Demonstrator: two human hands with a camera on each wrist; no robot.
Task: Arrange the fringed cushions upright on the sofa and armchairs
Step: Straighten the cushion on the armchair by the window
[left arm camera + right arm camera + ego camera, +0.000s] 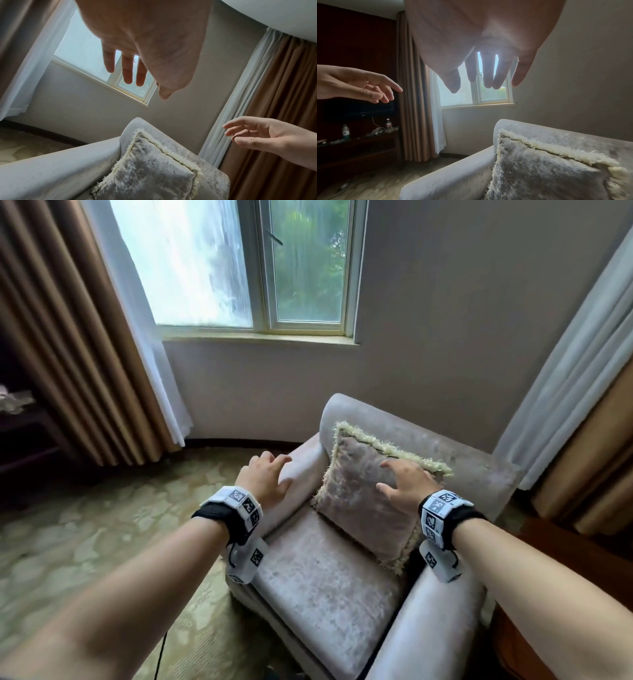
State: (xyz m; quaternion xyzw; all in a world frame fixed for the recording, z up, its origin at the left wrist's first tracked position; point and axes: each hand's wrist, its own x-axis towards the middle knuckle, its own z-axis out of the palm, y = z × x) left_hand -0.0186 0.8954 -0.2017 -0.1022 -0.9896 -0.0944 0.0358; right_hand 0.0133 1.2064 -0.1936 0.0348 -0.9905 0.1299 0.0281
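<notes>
Cushion: leaning upright in the armchair, just under my right hand.
Hands: both hanging loose, holding nothing; left hand is over the armrest.

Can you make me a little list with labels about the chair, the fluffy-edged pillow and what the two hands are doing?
chair: one pale velvet armchair, by the wall under the window
pillow: fringed cushion, standing upright on the seat, leaning on the chair back
left hand: left hand, fingers relaxed, holding nothing, above the chair's arm
right hand: right hand, fingers spread, holding nothing, in front of the cushion; the wrist views show a gap
curtains: brown curtains on both sides
</notes>
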